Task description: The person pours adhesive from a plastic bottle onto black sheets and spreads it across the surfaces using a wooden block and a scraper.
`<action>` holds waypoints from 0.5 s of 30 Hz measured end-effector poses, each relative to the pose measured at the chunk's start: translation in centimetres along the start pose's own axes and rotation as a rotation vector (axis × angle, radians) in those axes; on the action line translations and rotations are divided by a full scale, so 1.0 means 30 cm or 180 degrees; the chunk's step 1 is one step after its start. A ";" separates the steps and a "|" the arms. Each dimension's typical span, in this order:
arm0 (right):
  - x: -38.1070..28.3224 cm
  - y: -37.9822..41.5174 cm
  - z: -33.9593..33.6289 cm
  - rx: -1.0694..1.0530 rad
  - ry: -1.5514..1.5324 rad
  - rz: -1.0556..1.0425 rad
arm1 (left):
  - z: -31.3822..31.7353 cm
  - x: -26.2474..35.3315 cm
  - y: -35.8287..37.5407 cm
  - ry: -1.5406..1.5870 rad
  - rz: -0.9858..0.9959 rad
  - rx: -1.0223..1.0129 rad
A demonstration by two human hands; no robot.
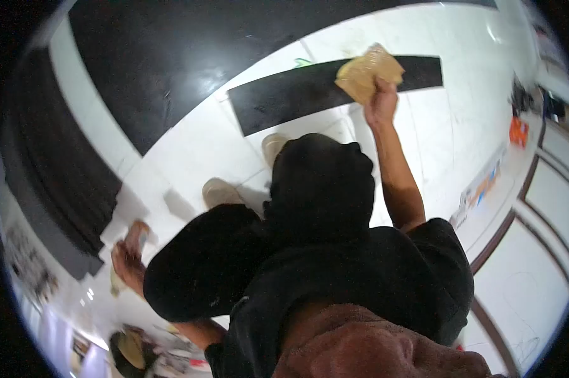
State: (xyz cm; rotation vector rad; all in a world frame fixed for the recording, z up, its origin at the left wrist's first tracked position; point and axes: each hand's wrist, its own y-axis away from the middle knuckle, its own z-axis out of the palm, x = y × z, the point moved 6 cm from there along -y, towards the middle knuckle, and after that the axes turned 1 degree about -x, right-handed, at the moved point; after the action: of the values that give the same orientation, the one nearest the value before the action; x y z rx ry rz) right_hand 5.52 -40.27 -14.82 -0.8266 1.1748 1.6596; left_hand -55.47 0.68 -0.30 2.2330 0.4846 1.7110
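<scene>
My right hand [383,104] is closed on a tan, crumpled pad or cloth [369,70], held over the right part of a black strip [291,94] on the white tiled floor. At the lower left, my left hand [128,255] is out beside my bent knee. Its fingers are bent around a small brownish item [137,234], too blurred to name. A thin green piece [303,62] lies just above the strip.
A large black sheet [190,57] covers the floor at the top. Dark stacked material [57,157] stands at the left. An orange box [519,131] and white cabinets [536,252] are at the right. Two light shoes [220,192] show below the strip.
</scene>
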 end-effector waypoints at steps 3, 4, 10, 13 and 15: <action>0.039 0.012 -0.057 0.0273 0.0125 0.0083 | -0.003 0.122 -0.047 -0.1181 0.0144 -0.0084; 0.056 0.013 -0.070 0.0320 0.0208 0.0193 | 0.028 0.175 -0.042 -0.0970 0.0271 -0.0186; 0.123 0.001 -0.133 0.0388 0.0042 0.0581 | 0.272 0.467 0.074 -0.0999 0.1250 -0.1268; 0.217 -0.073 -0.221 0.0496 -0.0229 0.0812 | 0.409 0.493 0.171 -0.1539 0.1468 -0.1776; 0.231 -0.124 -0.331 0.0907 0.1136 0.0475 | 0.472 0.452 0.213 -0.1908 0.1365 -0.2096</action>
State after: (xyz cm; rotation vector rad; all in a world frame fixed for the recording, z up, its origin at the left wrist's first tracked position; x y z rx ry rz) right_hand 6.65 -47.16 -25.40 -0.8912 1.7122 1.4486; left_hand -37.96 0.42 10.56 2.2377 -0.6381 1.0158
